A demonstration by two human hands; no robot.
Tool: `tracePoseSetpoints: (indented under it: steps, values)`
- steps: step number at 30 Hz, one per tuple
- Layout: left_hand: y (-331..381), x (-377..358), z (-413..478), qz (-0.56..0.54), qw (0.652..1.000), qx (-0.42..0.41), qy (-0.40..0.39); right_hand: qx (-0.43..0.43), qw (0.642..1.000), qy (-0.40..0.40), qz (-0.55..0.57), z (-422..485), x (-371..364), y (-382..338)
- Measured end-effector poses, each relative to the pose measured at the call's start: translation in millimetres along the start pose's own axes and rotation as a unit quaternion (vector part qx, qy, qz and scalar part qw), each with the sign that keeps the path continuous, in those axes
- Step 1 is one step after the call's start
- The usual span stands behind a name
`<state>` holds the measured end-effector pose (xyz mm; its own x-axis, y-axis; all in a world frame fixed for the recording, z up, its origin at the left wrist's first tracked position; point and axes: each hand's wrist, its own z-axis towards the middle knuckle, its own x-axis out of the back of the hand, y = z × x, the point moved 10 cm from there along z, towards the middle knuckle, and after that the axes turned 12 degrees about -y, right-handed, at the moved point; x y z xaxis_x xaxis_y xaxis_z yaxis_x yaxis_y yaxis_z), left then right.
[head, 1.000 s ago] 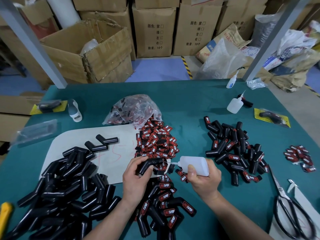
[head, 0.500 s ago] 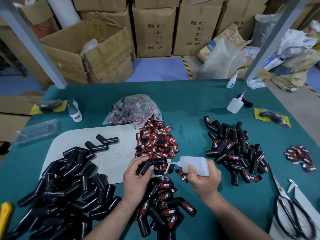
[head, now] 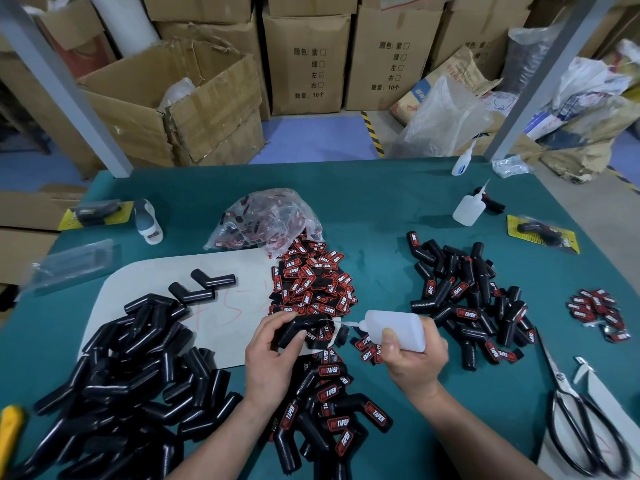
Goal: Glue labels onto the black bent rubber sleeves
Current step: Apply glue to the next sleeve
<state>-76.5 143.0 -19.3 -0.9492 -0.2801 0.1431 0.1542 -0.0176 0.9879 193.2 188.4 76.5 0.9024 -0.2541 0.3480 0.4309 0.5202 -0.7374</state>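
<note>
1. In hand: the left hand (head: 270, 355) grips one black bent sleeve (head: 298, 327), fingers curled round it, just on the near side of the heap of loose labels (head: 311, 278). The right hand (head: 415, 355) is wrapped round a white glue bottle (head: 394, 329), with its nozzle aimed at the sleeve. Whether the tip touches the rubber I cannot tell. No label shows on this sleeve, so it looks to be at the gluing step.
2. Done: one pile of labelled sleeves (head: 329, 410) lies nearer the person than the label heap, between the wrists. A second labelled pile (head: 474, 299) lies to the right of the heap.
3. Left: a large pile of bare sleeves (head: 121, 375) lies to the left of the heap and nearer the person. It looks at least as big as either finished pile. Two more bare sleeves (head: 204, 287) lie apart, just left of the heap.
4. Supply: the heap is plentiful. A clear bag of labels (head: 266, 220) lies just behind it, and a small cluster of labels (head: 595, 313) lies well to its right.
5. Judgement: the work seems around its middle, with many sleeves to go.
</note>
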Motion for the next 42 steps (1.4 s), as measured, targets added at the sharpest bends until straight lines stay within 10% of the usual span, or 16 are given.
tracePoseSetpoints:
  steps: [11, 42]
  values:
    - [-10, 0, 0, -0.063, 0.997, 0.033, 0.006, -0.145, 0.979, 0.055, 0.132, -4, 9, 49]
    - [10, 2, -2, 0.028, 0.999, -0.039, 0.014, 0.07, 0.992, 0.035, -0.095, -4, 4, -10]
